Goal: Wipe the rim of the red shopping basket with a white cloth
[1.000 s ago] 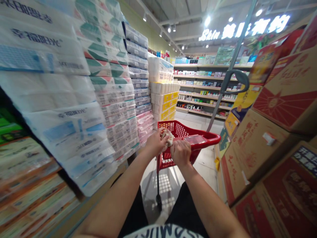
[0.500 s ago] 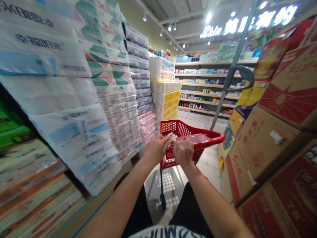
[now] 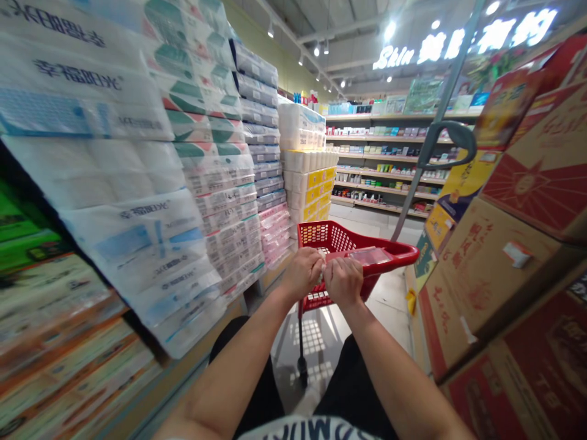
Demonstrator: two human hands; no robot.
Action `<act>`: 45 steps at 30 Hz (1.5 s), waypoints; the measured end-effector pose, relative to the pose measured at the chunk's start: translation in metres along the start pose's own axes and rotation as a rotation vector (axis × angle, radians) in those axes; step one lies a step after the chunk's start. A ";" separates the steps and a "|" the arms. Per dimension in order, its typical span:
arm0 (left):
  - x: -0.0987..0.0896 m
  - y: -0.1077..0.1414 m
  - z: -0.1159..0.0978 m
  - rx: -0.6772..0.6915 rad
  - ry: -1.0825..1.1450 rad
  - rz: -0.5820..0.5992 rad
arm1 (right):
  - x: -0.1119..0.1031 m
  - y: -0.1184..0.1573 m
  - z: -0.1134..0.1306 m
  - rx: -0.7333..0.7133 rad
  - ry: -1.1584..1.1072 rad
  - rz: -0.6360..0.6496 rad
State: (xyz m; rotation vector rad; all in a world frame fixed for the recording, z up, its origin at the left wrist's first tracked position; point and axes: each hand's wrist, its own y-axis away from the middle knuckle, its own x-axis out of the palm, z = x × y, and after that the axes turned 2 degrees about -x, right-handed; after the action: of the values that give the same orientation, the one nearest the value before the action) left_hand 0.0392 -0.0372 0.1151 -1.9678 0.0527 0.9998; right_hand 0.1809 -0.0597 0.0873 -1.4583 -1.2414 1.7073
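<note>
- The small pale scrap [image 3: 323, 261], maybe paper or tissue, is mostly hidden. It sits between the two hands, just above the basket.
- The left hand [image 3: 302, 274] and the right hand [image 3: 343, 282] are very close together. The fingers [image 3: 312, 260] of each hand curl in and seem to pinch the scrap from both sides.
- Pinching with the fingertips looks like a good way to work with so small a scrap. Working over the basket looks good too, as a bit that slips would land inside.
- The red plastic basket [image 3: 389, 252] has holes in its sides. It sits just below the hands, but they do not seem to rest on it.
- A clear flat packet [image 3: 370, 255] lies at the top of the basket, near the right hand.
- A long grey pole [image 3: 415, 195] rises from the basket to a dark loop handle [image 3: 447, 143].
- Big packs of toilet paper [image 3: 114, 159] are piled high on the left.
- Brown boxes with red print [image 3: 495, 269] are stacked on the right.
- Store shelves [image 3: 385, 165] full of small goods stand far ahead, under a bright sign [image 3: 463, 49].
</note>
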 end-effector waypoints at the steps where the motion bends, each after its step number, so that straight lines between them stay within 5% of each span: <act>1: 0.001 0.002 0.000 0.033 0.003 0.018 | 0.000 0.000 -0.001 0.000 0.002 0.003; 18: 0.003 -0.017 0.010 0.126 -0.415 0.305 | 0.000 0.000 0.001 0.011 -0.002 0.010; 20: 0.004 -0.011 0.009 0.130 -0.391 0.263 | 0.001 0.001 0.001 0.018 -0.001 0.008; 24: 0.012 0.014 0.002 0.043 -0.252 -0.080 | 0.001 0.001 0.002 0.022 0.013 0.009; 26: 0.015 0.019 0.000 0.016 -0.205 -0.163 | 0.001 0.000 0.001 0.023 0.017 0.013; 32: 0.010 -0.006 0.006 -0.069 -0.203 0.118 | 0.003 -0.002 -0.001 0.005 0.016 -0.005; 38: 0.027 0.024 0.007 -0.047 -0.094 -0.182 | 0.002 -0.001 0.000 0.012 0.022 0.008; 45: 0.019 0.024 -0.005 -0.120 -0.155 -0.137 | 0.003 -0.003 -0.005 -0.003 0.010 -0.013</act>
State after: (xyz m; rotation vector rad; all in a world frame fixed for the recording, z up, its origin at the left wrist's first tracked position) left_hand 0.0461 -0.0490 0.0870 -1.9654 -0.2300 1.0828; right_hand 0.1839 -0.0541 0.0889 -1.4553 -1.2460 1.6886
